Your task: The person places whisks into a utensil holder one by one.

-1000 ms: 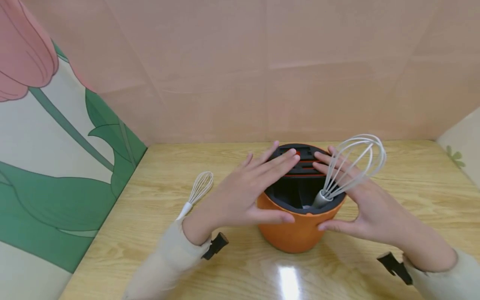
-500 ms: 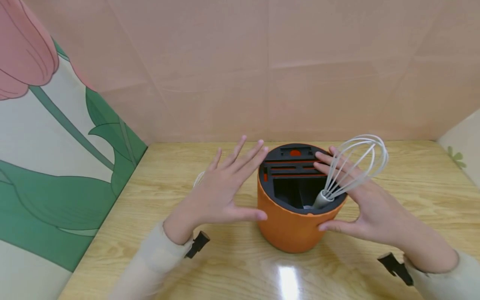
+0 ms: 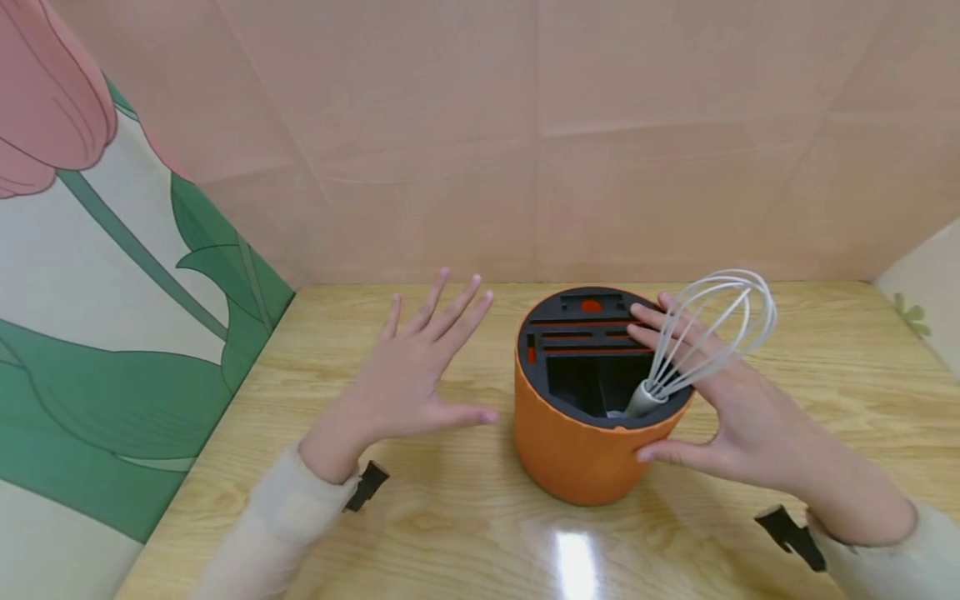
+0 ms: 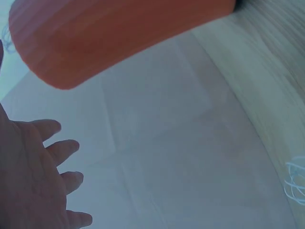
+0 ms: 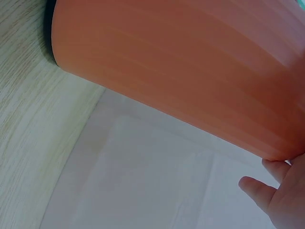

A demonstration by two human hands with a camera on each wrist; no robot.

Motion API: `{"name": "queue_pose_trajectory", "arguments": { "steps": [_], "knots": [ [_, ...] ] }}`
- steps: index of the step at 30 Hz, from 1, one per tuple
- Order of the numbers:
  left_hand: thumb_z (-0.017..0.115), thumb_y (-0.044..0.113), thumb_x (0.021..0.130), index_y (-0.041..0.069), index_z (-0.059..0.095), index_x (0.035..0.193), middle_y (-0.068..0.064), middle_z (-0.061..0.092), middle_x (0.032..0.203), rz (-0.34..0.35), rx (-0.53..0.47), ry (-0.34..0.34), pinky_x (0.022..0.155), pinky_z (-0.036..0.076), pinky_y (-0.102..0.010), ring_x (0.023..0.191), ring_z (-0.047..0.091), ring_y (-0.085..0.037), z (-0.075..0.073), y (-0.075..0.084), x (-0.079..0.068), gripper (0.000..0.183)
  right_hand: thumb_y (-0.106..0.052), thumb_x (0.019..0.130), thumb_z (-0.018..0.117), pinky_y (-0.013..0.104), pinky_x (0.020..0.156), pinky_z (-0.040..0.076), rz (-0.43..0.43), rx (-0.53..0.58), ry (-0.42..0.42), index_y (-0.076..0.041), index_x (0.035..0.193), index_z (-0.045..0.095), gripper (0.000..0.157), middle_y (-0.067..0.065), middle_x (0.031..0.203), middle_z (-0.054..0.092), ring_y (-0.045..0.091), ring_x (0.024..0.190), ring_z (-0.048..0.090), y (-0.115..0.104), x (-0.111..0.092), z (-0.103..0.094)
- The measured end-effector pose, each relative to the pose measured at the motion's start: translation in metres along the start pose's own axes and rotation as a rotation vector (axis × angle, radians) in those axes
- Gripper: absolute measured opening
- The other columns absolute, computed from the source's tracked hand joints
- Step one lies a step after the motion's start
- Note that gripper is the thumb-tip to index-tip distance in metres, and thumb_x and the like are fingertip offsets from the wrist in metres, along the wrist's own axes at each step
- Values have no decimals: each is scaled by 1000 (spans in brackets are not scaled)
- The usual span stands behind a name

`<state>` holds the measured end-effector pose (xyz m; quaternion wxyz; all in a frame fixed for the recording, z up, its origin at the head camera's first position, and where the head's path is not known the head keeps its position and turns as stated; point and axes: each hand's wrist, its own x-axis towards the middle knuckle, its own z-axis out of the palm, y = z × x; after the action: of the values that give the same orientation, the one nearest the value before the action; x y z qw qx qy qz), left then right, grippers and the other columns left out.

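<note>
An orange utensil holder (image 3: pixel 581 462) with a black slotted top (image 3: pixel 547 333) stands upright on the table. A large whisk (image 3: pixel 645 398) with pale wires leans in its right front compartment, wire end up. My right hand (image 3: pixel 742 412) rests against the holder's right side, thumb toward the front and fingers extended over the rim, partly behind the whisk wires. The right wrist view shows fingertips touching the orange wall (image 5: pixel 181 62). My left hand (image 3: pixel 401 383) is held apart, left of the holder, fingers spread, nothing in it. A small whisk (image 4: pixel 296 181) shows at the left wrist view's edge; the left hand and arm hide it in the head view.
The wooden table (image 3: pixel 465 533) meets a pinkish back wall (image 3: pixel 420 150). At the left stands a panel with a tulip picture (image 3: pixel 120 400). A pale wall (image 3: pixel 926 283) rises at the right. Each sleeve carries a black wrist mount (image 3: pixel 367 485).
My left hand has moved off the holder's top to the left and now covers the small whisk in the head view. The right hand and the holder have stayed in place.
</note>
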<state>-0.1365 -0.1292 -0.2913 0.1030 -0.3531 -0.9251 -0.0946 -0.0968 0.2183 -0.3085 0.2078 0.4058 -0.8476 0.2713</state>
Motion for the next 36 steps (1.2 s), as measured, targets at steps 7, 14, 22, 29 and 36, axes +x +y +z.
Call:
{"name": "queue_pose_trajectory", "arguments": {
  "steps": [7,14,22,29,36],
  "knots": [
    [36,93,77,36,-6,158,16,-10,166,-68,42,-3,114,6,-75,154,-18,-16,-2,-11,-13,108,-64,71,78,19,123,9,4,2,1,-1,147,43,105,15,159,36,26,155,14,2,-2,0],
    [64,75,76,35,-5,159,15,-9,166,-104,55,-17,114,5,-75,154,-18,-19,-2,-18,-25,115,-69,76,69,20,124,9,-7,4,8,-1,147,43,102,10,160,34,25,155,14,1,-1,1],
    [62,78,76,36,-4,159,15,-7,167,-153,89,-29,114,5,-75,155,-16,-20,5,-30,-36,114,-70,77,67,20,124,8,-4,-3,6,-1,147,43,101,9,161,33,25,155,13,1,-1,1],
    [62,81,74,36,-1,159,11,0,168,-209,140,-49,115,4,-75,155,-15,-21,11,-47,-45,115,-70,77,68,20,124,9,-3,-3,5,-1,147,43,101,9,161,34,25,155,14,1,-1,1],
    [60,80,77,36,1,159,6,3,168,-248,128,-69,113,3,-77,155,-13,-24,12,-59,-53,111,-67,74,74,24,125,9,13,5,-5,-1,147,43,103,16,158,36,28,155,15,1,-1,1]
  ]
}}
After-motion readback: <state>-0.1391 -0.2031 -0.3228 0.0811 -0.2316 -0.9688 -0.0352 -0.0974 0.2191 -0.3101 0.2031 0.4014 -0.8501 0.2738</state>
